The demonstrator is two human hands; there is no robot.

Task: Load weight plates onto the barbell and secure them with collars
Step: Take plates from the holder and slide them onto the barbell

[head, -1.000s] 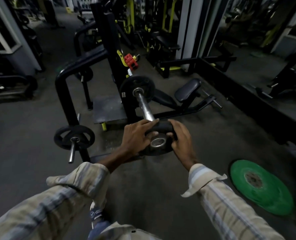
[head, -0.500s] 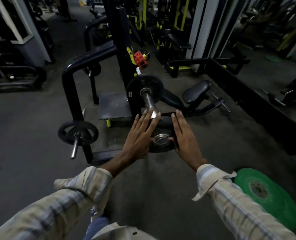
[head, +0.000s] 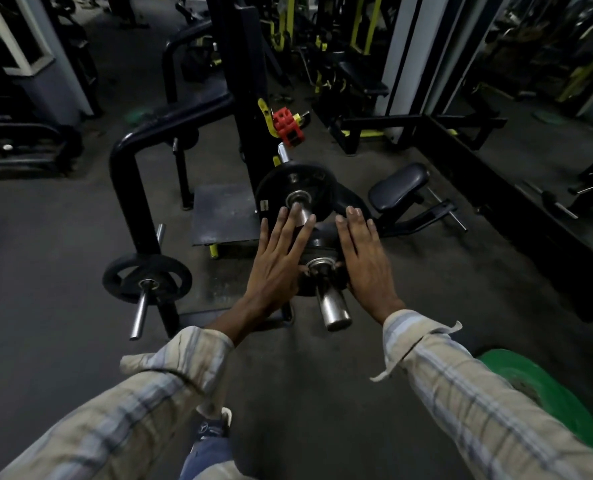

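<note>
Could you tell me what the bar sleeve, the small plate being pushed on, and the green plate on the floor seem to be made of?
Bar sleeve: bare polished metal, likely steel, with bright highlights.
Small plate: black, dull sheen, rubber-coated or painted iron; its silvery centre ring looks metal.
Green plate: matte, probably rubber bumper; no glint.

Near plate (head: pixel 317 271) mostly hidden behind both flat hands, left (head: pixel 277 261) and right (head: pixel 367 261); only hub and top edge show. Sleeve (head: pixel 331 306) between plates covered. Green plate (head: pixel 544 393) cut by right sleeve and frame edge. Background machines too dark to read.
</note>
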